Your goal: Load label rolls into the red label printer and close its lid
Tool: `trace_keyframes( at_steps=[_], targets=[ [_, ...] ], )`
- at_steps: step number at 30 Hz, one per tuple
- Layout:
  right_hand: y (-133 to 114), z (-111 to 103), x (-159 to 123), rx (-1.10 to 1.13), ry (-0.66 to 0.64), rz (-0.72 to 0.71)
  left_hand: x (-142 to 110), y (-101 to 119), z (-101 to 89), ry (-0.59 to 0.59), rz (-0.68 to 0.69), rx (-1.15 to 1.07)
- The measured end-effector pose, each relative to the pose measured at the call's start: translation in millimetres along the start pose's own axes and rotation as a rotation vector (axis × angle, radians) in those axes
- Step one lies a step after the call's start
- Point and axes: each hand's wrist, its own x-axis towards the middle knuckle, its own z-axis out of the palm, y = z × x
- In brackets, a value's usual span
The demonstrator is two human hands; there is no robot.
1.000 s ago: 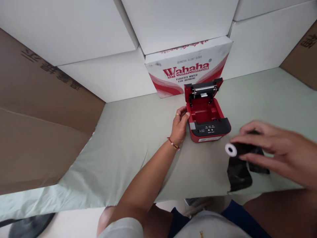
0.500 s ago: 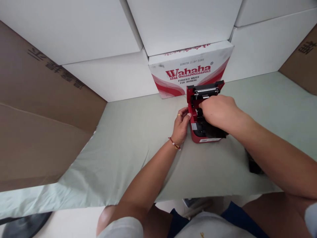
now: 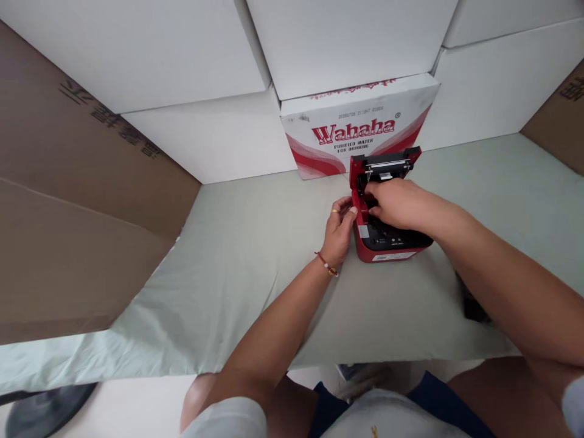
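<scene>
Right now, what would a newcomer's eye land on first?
Likely the red device with its raised lid, on the pale green cloth; the left hand is at its side, the right hand reaches inside. Next, the white-and-red Wahaha box just behind it.

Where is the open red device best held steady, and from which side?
Probably by the left side wall of the red device, coming from the person's left, where the left hand rests. That wall's outside can be reached, while the lid stands raised at the back and the right hand reaches into the opening.
</scene>
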Motion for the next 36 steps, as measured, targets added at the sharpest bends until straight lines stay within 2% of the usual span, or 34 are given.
trace_keyframes(
  at_steps=[2,4,7,10,13,15,19,21,23,26,29,31,33,36],
  targets=[
    [1,-8,-25,0.089,0.08,-0.024,-3,1,0.4,0.03,0.018,0.068],
    [2,-9,-57,0.217,0.251,-0.129,-6,3,0.9,0.073,0.032,0.153],
    [4,7,-106,0.29,0.519,-0.267,-9,5,0.9,0.142,0.083,0.273],
    [7,37,-138,0.236,0.582,-0.286,-13,12,0.1,0.252,0.243,0.406],
    [8,59,-151,0.203,0.577,-0.268,-24,24,2.1,0.353,0.476,0.58],
    [7,66,-152,0.217,0.598,-0.246,-34,34,6.9,0.324,0.671,0.691],
    [2,68,-149,0.242,0.661,-0.228,-54,46,22.0,0.12,1.087,0.896],
    [-2,70,-148,0.243,0.69,-0.232,-59,48,27.9,0.058,1.215,0.959],
    [-6,71,-150,0.247,0.709,-0.23,-61,49,30.6,0.016,1.249,1.004],
    [-6,67,-152,0.307,0.701,-0.221,-60,50,29.9,-0.03,1.213,1.065],
    [7,52,-140,0.476,0.735,-0.063,-59,50,28.5,-0.054,1.168,1.082],
    [23,38,-119,0.575,0.825,0.059,-60,50,28.8,-0.059,1.152,1.079],
    [41,23,-89,0.608,0.895,0.1,-60,49,29.7,-0.058,1.16,1.079],
    [58,4,-44,0.595,0.853,0.083,-61,49,30.6,-0.052,1.179,1.079]
  ],
)
